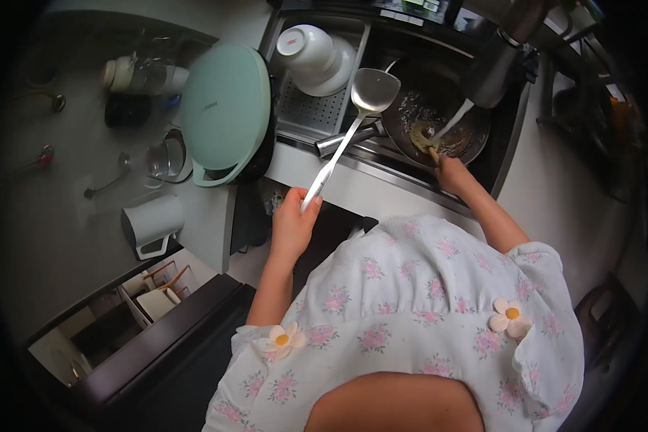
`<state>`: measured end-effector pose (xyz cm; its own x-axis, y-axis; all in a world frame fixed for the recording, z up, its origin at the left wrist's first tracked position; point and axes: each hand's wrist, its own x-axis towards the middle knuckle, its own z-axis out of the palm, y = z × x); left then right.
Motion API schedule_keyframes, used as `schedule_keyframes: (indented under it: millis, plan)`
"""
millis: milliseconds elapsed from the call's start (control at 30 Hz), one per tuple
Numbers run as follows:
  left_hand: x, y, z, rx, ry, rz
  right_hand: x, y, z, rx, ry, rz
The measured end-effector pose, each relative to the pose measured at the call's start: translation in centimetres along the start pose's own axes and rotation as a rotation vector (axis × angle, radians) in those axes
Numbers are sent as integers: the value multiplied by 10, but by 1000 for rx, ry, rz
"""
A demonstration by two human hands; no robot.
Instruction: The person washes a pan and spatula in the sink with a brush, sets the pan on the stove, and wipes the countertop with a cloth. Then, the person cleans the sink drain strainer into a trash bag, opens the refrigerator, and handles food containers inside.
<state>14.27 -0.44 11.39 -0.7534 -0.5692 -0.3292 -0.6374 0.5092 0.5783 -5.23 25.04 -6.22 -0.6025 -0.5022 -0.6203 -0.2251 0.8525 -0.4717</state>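
My left hand [293, 225] is closed around the handle of a metal wok spatula [336, 153], whose broad blade points up and away, over the sink's front edge. In my right hand [453, 175] is the handle of a scrubbing brush [420, 134]; its yellowish bristles are down inside a dark wok [477, 141]. The wok sits tilted in the right-hand sink basin, its metal handle [349, 138] resting across the front rim. Water runs from the grey faucet [491, 72] into the wok, beside the brush head, and a little water lies in the bottom.
White bowls [313, 54] are stacked upside down on the perforated drain tray [309, 108] left of the wok. A large pan with a green lid [223, 108] stands further left. A white pitcher [155, 219] is near an open drawer [147, 302].
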Motion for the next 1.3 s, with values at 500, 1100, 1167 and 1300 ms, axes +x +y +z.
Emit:
schedule_keyframes:
  millis: [500, 1100, 1167, 1300]
  plan:
    - [-16, 27, 3, 149, -158, 40, 6, 34, -18, -376, 185, 164]
    - [-7, 50, 26, 380, -248, 102, 93, 16, 48, 1149, 217, 243]
    - [-6, 53, 25, 453, -183, 146, 87, 2, 49, 1219, 221, 151]
    - [-12, 50, 9, 431, -40, 150, 94, 44, 41, -150, 616, -97]
